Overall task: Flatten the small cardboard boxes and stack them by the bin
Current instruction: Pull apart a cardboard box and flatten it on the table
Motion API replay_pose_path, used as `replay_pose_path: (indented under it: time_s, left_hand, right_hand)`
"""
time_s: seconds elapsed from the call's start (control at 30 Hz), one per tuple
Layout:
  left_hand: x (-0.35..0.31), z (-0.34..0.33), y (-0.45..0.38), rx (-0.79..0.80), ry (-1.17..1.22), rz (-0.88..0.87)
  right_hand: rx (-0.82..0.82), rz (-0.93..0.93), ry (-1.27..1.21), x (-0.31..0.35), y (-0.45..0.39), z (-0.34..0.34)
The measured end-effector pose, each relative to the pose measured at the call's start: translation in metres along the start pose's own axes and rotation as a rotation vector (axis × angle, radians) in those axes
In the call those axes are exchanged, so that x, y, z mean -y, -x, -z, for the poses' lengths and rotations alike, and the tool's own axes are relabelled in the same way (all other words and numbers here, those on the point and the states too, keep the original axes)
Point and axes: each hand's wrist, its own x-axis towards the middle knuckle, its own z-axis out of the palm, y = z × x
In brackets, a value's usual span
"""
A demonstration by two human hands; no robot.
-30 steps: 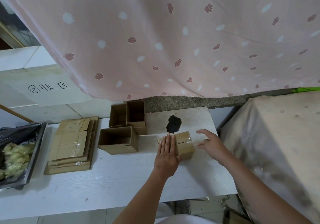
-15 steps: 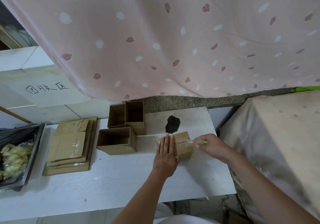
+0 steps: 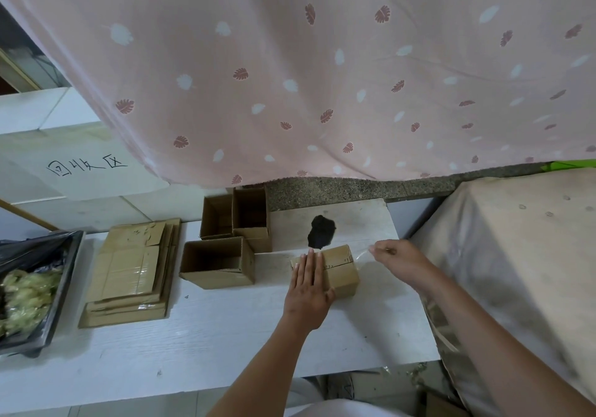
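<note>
Closed brown box (image 3: 338, 266) (tape partly peeled) right of flattened stack (image 3: 129, 271)

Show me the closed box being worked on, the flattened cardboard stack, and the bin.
closed box (image 3: 342, 271), head view, its top face right of the left hand.
flattened cardboard stack (image 3: 129, 271), head view, top sheet.
bin (image 3: 66, 274), head view, right rim.

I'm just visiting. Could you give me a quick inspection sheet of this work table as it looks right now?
Surface: white table with a black stain.
Job's things: closed box under work; three open boxes; flattened stack beside the bin.
Clutter: nothing seen.
Hands: left hand presses flat on the closed box; right hand pinches a clear tape strip peeled off it.
Cables: nothing seen.
Surroundings: pink leaf-print curtain, handwritten sign, cloth-covered block at right.
</note>
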Motion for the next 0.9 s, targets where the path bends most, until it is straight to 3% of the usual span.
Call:
replay_pose_path:
  time_s: [0.07, 0.27, 0.47, 0.9]
  left_hand:
    - [-0.001, 0.000, 0.000, -0.006, -0.007, -0.003]
    - [-0.002, 0.002, 0.001, 0.001, -0.014, -0.009]
    - [-0.002, 0.003, 0.002, 0.007, -0.013, -0.007]
    - [0.009, -0.001, 0.006, 0.003, -0.083, -0.042]
  right_hand:
    - [0.051, 0.048, 0.053, 0.001, 0.002, -0.004]
    - [-0.180, 0.142, 0.139, 0.004, 0.001, -0.020]
    - [-0.130, 0.062, 0.400, 0.000, -0.005, -0.031]
    - [-0.091, 0.046, 0.382, -0.010, -0.001, -0.020]
